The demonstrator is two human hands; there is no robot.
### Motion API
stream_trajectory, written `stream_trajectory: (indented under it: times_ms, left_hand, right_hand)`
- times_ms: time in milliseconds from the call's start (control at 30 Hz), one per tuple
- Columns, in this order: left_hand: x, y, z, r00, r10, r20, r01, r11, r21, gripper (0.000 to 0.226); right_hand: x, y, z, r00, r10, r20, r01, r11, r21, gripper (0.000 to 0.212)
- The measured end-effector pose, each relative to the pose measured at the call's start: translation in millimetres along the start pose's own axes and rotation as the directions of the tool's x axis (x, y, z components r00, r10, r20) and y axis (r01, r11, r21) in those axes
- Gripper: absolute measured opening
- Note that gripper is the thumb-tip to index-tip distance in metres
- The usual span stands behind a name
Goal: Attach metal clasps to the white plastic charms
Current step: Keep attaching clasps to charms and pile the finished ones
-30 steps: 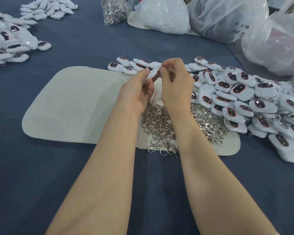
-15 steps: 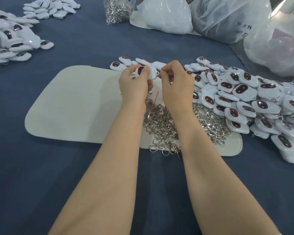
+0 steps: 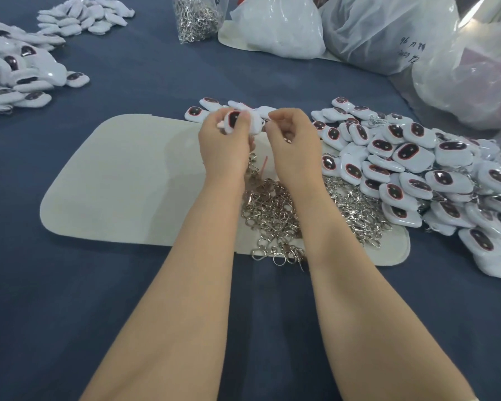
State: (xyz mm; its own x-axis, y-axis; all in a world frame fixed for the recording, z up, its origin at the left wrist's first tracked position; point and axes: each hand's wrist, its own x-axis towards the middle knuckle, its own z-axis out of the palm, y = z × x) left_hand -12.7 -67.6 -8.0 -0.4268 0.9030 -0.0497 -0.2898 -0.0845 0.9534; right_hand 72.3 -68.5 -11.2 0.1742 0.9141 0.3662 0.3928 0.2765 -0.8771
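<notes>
My left hand (image 3: 223,143) grips a white plastic charm (image 3: 236,121) with a dark, red-rimmed oval face turned up toward me. My right hand (image 3: 294,140) is pinched shut just right of the charm, at its edge, apparently on a small clasp that the fingers hide. Below both hands a heap of silver metal clasps (image 3: 275,215) lies on a beige mat (image 3: 122,180). A large pile of the same white charms (image 3: 417,169) spreads to the right of my right hand.
More charms lie in piles at the far left (image 3: 21,76) and back left (image 3: 84,15). A clear bag of clasps (image 3: 195,17) stands at the back, beside several white plastic bags (image 3: 281,27). Blue cloth (image 3: 70,314) covers the table.
The left hand has turned the charm so its dark face shows instead of its edge. Both hands stay close together above the clasp heap; the right hand has shifted slightly right.
</notes>
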Motion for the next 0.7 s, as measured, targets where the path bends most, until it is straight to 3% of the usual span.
stream_trajectory:
  times_ms: [67, 167, 433, 633, 700]
  left_hand:
    - [2.3, -1.0, -1.4, 0.985, -0.169, 0.025, 0.171, 0.972, -0.159, 0.024]
    - [2.4, 0.3, -1.7, 0.972, -0.229, 0.055, 0.236, 0.935, -0.263, 0.006]
    - [0.9, 1.9, -1.0, 0.930, -0.347, 0.125, 0.369, 0.880, -0.300, 0.016]
    - [-1.4, 1.9, 1.6, 0.939, -0.318, 0.131, 0.341, 0.914, -0.220, 0.006]
    - [-3.5, 2.1, 2.0, 0.961, -0.260, 0.089, 0.272, 0.948, -0.163, 0.013]
  right_hand:
    - [1.1, -0.5, 0.8, 0.999, 0.027, 0.039, -0.028, 0.999, 0.029, 0.012]
    - [2.4, -0.6, 1.5, 0.998, 0.039, 0.050, -0.040, 0.999, 0.031, 0.012]
    - [2.1, -2.4, 2.9, 0.999, 0.029, -0.045, -0.025, 0.995, 0.096, 0.015]
    - [-1.0, -3.4, 4.2, 0.987, -0.077, -0.141, 0.075, 0.997, -0.023, 0.009]
    - [-1.0, -2.9, 3.4, 0.985, -0.116, -0.126, 0.104, 0.989, -0.102, 0.011]
